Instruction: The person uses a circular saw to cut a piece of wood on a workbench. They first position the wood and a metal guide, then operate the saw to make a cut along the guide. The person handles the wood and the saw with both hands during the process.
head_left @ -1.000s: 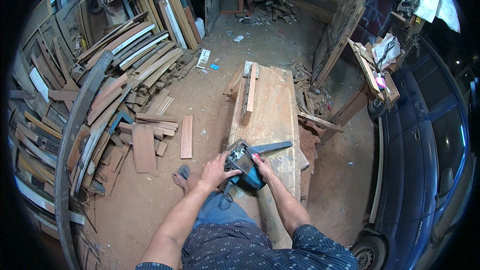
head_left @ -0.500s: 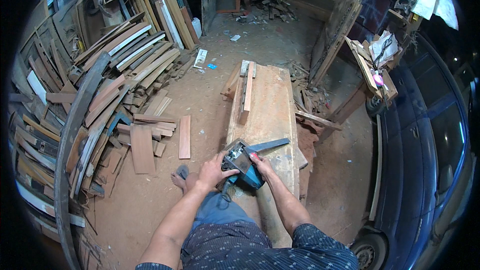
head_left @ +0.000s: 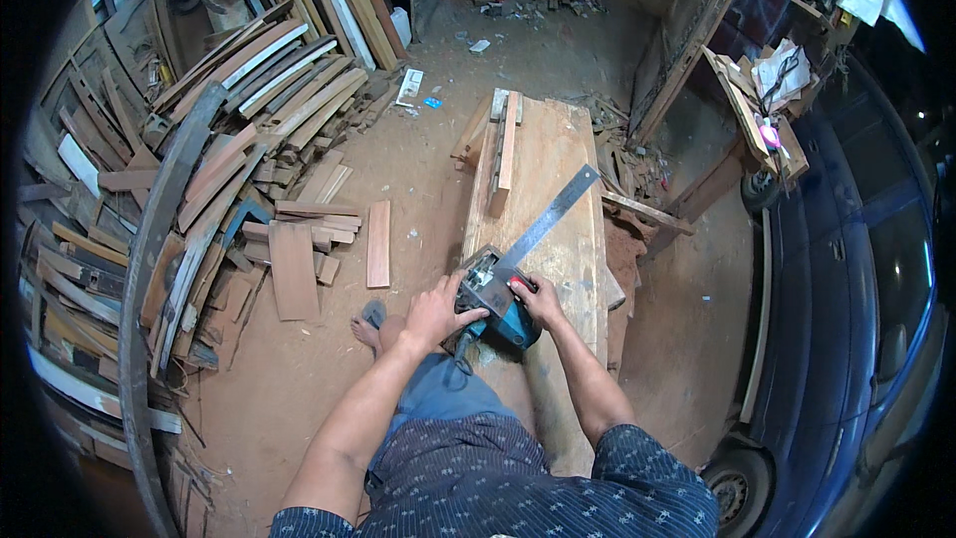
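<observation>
A teal power tool (head_left: 510,322) with a grey metal base plate lies at the near end of a wooden bench (head_left: 558,229), its base facing up. My left hand (head_left: 435,312) grips its left side, with the thumb along the plate's near edge. My right hand (head_left: 541,303) closes on its right side, by a small red part. From the plate's far edge a steel ruler (head_left: 553,214) slants out over the bench, away and to the right. What keeps the ruler's near end in place is hidden. A dark cord hangs below the tool.
A narrow wooden strip (head_left: 505,154) lies along the bench's far left. Planks (head_left: 295,269) and stacked offcuts fill the left, beside a long curved beam (head_left: 164,209). A blue car (head_left: 846,289) stands at the right. A small wooden shelf (head_left: 737,105) holds papers.
The ruler has swung from lying nearly crosswise to pointing away and to the right. Both hands stay on the power tool. The whole view has shifted slightly.
</observation>
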A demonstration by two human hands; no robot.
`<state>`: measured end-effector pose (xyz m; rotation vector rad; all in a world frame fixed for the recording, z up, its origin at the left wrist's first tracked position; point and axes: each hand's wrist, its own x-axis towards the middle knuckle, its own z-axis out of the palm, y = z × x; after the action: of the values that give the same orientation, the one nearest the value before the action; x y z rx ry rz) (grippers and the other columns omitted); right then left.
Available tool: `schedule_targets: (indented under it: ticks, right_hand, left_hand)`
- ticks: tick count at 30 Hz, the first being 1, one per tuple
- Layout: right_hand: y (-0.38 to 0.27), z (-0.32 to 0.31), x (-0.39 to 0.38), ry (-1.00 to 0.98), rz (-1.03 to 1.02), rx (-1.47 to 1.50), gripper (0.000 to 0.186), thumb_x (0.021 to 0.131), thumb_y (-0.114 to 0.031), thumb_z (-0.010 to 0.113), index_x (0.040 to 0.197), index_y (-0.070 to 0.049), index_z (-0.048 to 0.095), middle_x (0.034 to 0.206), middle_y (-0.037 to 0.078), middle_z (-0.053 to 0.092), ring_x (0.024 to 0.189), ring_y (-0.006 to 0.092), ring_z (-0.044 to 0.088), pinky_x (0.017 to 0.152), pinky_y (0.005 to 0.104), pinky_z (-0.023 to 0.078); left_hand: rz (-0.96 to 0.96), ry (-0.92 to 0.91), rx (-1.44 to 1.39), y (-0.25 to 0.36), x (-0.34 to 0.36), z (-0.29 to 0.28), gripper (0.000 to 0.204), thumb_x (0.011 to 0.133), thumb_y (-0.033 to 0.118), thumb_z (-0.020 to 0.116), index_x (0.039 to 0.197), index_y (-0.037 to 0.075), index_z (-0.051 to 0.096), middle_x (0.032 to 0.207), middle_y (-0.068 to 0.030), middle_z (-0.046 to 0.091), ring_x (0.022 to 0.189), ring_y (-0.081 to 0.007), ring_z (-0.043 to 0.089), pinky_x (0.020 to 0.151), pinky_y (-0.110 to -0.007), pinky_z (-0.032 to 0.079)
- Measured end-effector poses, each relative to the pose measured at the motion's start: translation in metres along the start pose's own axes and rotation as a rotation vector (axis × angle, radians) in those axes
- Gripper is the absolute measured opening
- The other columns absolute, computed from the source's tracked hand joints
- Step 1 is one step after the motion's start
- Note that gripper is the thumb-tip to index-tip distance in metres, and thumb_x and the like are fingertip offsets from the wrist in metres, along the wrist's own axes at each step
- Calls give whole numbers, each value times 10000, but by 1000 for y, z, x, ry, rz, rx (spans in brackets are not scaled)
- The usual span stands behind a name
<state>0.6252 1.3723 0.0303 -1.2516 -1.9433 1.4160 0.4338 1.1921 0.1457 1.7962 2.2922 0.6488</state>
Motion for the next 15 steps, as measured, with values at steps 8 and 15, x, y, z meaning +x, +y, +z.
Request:
schedule_targets:
  ticks: [8, 15]
  right_hand:
    - [-2, 6, 9, -4, -25, 72, 326, 872, -276, 758, 1054, -10, 716, 901, 92, 729, 796, 160, 654, 740, 309, 510]
    - [-26, 13, 7, -14, -41, 86, 270, 881, -248, 757, 1005, -12, 713, 854, 28, 688, 766, 106, 599, 712, 278, 500]
  left_hand:
    - [17, 5, -5, -2, 4, 3, 877, 780, 716, 643, 1365, 86, 473, 1099, -200, 665, 896, -398, 699, 754, -498, 573]
    - [-8, -10, -30, -5, 1, -2, 871, 785, 716, 638, 1375, 102, 459, 1119, -205, 653, 933, -400, 691, 766, -506, 570]
